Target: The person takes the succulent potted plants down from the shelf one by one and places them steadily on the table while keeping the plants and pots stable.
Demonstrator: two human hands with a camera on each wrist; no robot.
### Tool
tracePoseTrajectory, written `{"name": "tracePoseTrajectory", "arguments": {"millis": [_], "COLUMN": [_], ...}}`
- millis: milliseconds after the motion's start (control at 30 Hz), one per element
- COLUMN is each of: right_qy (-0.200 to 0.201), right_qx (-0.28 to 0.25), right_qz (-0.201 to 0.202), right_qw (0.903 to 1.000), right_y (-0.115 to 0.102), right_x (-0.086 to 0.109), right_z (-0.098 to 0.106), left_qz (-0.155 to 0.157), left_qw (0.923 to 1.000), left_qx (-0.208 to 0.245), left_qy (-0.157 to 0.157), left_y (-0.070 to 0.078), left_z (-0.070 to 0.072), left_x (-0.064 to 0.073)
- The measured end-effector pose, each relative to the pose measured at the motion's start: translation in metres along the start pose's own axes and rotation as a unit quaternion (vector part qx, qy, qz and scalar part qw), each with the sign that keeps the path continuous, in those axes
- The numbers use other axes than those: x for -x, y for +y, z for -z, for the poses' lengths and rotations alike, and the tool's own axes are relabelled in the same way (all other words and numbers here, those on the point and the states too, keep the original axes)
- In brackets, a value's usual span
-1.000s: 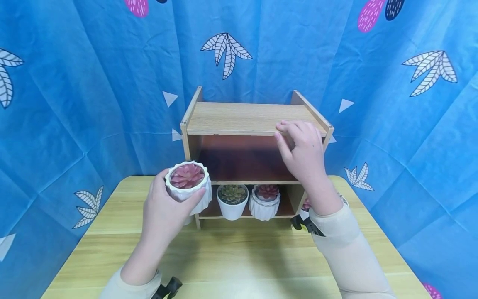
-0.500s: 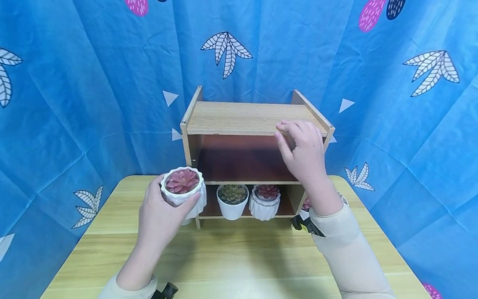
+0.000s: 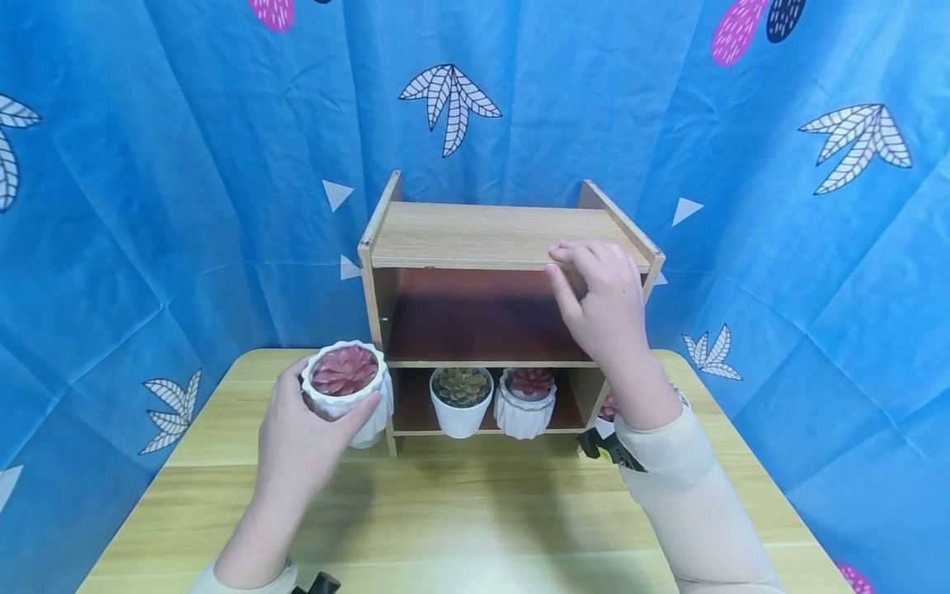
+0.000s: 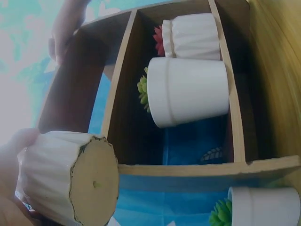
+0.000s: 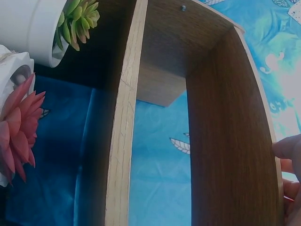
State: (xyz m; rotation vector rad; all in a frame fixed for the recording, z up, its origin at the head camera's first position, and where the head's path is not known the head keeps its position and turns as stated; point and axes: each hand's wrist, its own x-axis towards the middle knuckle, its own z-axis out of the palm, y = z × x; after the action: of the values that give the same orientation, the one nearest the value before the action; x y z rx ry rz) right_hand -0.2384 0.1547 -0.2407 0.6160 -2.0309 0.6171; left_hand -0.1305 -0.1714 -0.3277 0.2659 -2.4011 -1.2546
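Observation:
My left hand (image 3: 300, 441) holds a white fluted pot (image 3: 382, 408) with a red succulent (image 3: 345, 371), at the left front of a wooden shelf unit (image 3: 490, 235). The left wrist view shows the pot's pale underside (image 4: 96, 183), off the table. On the top board, my right hand (image 3: 604, 301) grips the front edge, thumb at the front and bent fingers above. In the lower compartment stand a smooth white pot (image 3: 461, 419) with a green succulent and a fluted white pot (image 3: 525, 417) with a red one.
Left of the unit, a white pot (image 4: 265, 207) with a green succulent stands on the wooden table (image 3: 460, 520). Another potted red succulent (image 3: 607, 408) is partly hidden by my right wrist. Blue patterned cloth (image 3: 475, 99) hangs behind and at both sides.
My left hand has moved left and down with the potted red succulent, out from in front of the shelf unit. The right hand stays on the board's edge.

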Motion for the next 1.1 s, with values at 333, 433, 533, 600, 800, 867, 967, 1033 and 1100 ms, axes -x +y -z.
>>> {"name": "tracePoseTrajectory", "arguments": {"millis": [333, 433, 533, 600, 800, 867, 967, 1033, 1100], "right_qy": [0.001, 0.003, 0.005, 0.006, 0.006, 0.005, 0.004, 0.003, 0.003], "right_qx": [0.000, 0.000, -0.002, -0.003, -0.001, -0.001, -0.002, -0.002, -0.002], "right_qz": [0.003, 0.004, 0.004, 0.005, 0.005, 0.004, 0.004, 0.005, 0.005], "right_qw": [1.0000, 1.0000, 1.0000, 1.0000, 1.0000, 1.0000, 1.0000, 1.0000, 1.0000], "right_y": [-0.002, -0.002, -0.001, -0.001, -0.001, -0.001, -0.001, -0.001, -0.002], "right_x": [-0.001, -0.001, 0.000, 0.000, 0.000, 0.000, 0.000, 0.000, 0.000], "right_z": [0.001, 0.000, 0.000, 0.000, 0.000, 0.001, 0.001, 0.001, 0.001], "left_qz": [0.001, 0.004, 0.010, 0.015, 0.019, 0.021, 0.027, 0.032, 0.037], "left_qw": [0.9998, 0.9997, 0.9996, 0.9994, 0.9991, 0.9989, 0.9986, 0.9983, 0.9980], "left_qx": [-0.005, -0.007, -0.006, -0.006, -0.002, 0.000, 0.003, 0.004, 0.006], "left_qy": [0.018, 0.023, 0.027, 0.029, 0.038, 0.041, 0.046, 0.049, 0.050], "left_y": [-0.011, -0.015, -0.019, -0.022, -0.031, -0.034, -0.040, -0.043, -0.047], "left_z": [0.005, 0.006, 0.008, 0.009, 0.011, 0.011, 0.012, 0.012, 0.012], "left_x": [-0.004, -0.006, -0.009, -0.011, -0.016, -0.018, -0.020, -0.021, -0.023]}}
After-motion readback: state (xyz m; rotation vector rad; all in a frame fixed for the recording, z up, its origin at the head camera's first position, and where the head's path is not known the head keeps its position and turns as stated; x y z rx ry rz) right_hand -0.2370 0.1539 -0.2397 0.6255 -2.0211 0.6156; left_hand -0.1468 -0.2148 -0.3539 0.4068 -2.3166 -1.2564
